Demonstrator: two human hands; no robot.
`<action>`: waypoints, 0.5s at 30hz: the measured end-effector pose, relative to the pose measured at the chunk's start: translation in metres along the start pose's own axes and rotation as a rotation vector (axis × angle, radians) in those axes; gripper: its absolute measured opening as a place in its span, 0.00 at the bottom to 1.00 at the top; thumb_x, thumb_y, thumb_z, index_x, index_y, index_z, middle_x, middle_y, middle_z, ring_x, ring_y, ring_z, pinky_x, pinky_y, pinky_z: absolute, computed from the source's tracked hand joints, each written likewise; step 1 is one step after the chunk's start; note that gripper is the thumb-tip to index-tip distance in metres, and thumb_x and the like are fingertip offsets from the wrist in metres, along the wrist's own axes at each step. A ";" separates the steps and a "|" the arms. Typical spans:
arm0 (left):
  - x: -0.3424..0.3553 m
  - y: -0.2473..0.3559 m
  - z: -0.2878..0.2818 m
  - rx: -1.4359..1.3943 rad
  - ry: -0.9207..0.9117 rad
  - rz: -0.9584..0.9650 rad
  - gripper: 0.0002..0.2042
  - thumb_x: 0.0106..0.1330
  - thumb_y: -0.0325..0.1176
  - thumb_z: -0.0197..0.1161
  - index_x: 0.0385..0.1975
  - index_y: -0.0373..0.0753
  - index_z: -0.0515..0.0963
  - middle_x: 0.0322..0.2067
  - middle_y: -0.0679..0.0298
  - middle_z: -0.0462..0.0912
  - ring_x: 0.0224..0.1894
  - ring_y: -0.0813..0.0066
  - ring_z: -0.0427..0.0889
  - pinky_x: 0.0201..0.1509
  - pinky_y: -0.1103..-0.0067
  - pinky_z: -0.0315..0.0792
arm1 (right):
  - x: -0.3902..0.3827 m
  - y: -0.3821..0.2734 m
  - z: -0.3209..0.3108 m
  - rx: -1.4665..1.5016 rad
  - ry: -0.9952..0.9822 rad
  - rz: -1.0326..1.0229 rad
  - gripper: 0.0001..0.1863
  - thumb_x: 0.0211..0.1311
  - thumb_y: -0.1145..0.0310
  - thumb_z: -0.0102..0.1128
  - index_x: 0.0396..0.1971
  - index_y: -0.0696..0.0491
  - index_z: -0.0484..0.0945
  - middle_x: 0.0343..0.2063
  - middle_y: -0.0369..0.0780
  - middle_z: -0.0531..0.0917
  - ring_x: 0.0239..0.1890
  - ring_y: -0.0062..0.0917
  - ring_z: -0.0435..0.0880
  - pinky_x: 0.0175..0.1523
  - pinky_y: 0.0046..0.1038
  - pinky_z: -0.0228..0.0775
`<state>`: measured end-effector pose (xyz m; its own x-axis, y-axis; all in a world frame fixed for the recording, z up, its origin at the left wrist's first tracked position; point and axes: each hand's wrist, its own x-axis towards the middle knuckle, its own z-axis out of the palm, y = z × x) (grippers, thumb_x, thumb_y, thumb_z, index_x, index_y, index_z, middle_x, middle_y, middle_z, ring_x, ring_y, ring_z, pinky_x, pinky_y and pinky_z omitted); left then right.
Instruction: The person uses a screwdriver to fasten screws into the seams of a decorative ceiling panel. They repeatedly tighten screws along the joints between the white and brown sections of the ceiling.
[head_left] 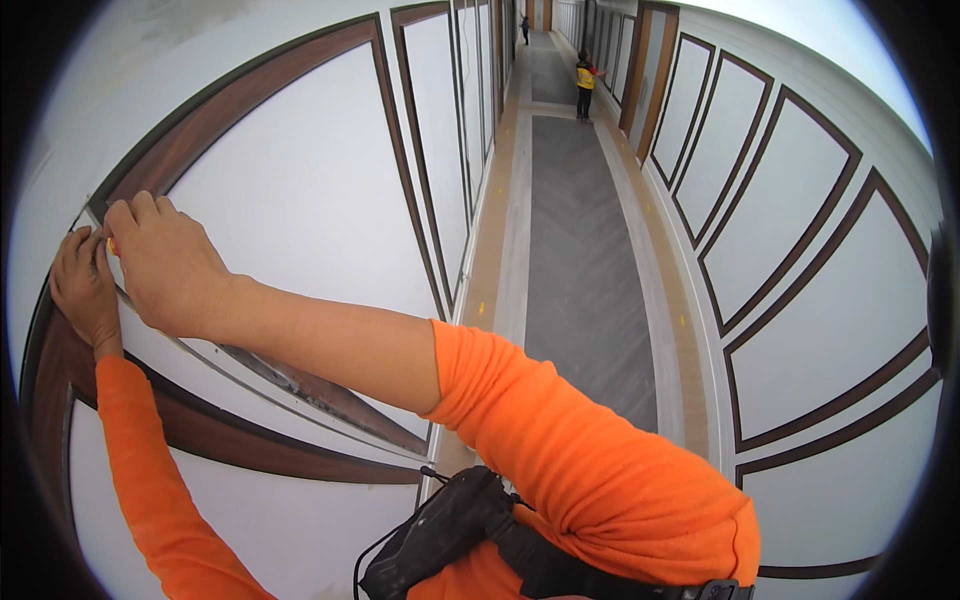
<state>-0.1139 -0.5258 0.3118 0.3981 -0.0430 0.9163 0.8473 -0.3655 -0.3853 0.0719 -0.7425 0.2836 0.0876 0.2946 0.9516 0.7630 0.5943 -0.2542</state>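
At the left wall, my right hand (172, 268) is closed round a small red-and-yellow object (112, 246). Only a bit of that object shows, so its kind is unclear. Just left of it, my left hand (88, 290) rests with its fingers against the wall, slightly bent and apart. Both hands are beside the corner of a dark brown wood-look trim frame (240, 92) that borders a white wall panel (300, 170). A thin strip edge (190, 350) runs down from the hands along a gap between two trim bands. My fingers hide the exact contact point.
A dark brown trim band (270, 452) lies lower on the left wall. The long corridor has a grey floor covering (585, 260). Dark-framed panels (790, 210) line the right wall. Farther off stands a person in a yellow vest (585, 78). A black waist bag (440, 535) hangs at my front.
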 end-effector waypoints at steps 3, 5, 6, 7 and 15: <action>0.003 0.009 -0.006 -0.025 0.053 0.013 0.09 0.68 0.34 0.67 0.46 0.49 0.86 0.53 0.77 0.84 0.60 0.74 0.80 0.65 0.70 0.70 | -0.002 0.000 -0.005 0.143 0.116 0.022 0.14 0.69 0.69 0.57 0.46 0.61 0.69 0.39 0.54 0.79 0.41 0.48 0.83 0.45 0.44 0.76; 0.006 0.014 -0.010 -0.034 0.077 0.035 0.09 0.68 0.35 0.68 0.46 0.50 0.86 0.53 0.77 0.84 0.60 0.74 0.80 0.65 0.70 0.69 | 0.001 0.000 -0.010 0.233 0.039 0.197 0.13 0.68 0.69 0.57 0.46 0.61 0.69 0.40 0.54 0.78 0.43 0.47 0.82 0.47 0.44 0.75; 0.004 0.013 -0.012 -0.034 0.082 0.045 0.09 0.68 0.35 0.68 0.46 0.50 0.86 0.53 0.77 0.84 0.60 0.75 0.80 0.65 0.70 0.69 | 0.006 -0.005 -0.022 0.246 -0.085 0.331 0.13 0.68 0.70 0.58 0.46 0.61 0.69 0.40 0.55 0.78 0.44 0.47 0.82 0.47 0.44 0.75; 0.004 0.011 -0.013 -0.026 0.072 0.033 0.09 0.68 0.35 0.67 0.46 0.50 0.86 0.53 0.77 0.84 0.60 0.75 0.79 0.65 0.70 0.69 | 0.011 -0.010 -0.031 0.255 -0.207 0.460 0.13 0.67 0.70 0.58 0.45 0.60 0.69 0.41 0.55 0.78 0.45 0.47 0.81 0.48 0.44 0.74; 0.005 0.017 -0.018 -0.049 0.057 -0.008 0.08 0.67 0.36 0.68 0.44 0.49 0.86 0.51 0.77 0.83 0.57 0.75 0.80 0.64 0.71 0.69 | 0.001 0.006 -0.002 0.066 0.092 -0.006 0.13 0.66 0.71 0.57 0.47 0.60 0.70 0.41 0.55 0.77 0.44 0.50 0.79 0.51 0.48 0.72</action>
<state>-0.1037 -0.5490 0.3115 0.3696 -0.0921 0.9246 0.8317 -0.4109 -0.3733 0.0781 -0.7403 0.2832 0.1439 0.2232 0.9641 0.7200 0.6448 -0.2567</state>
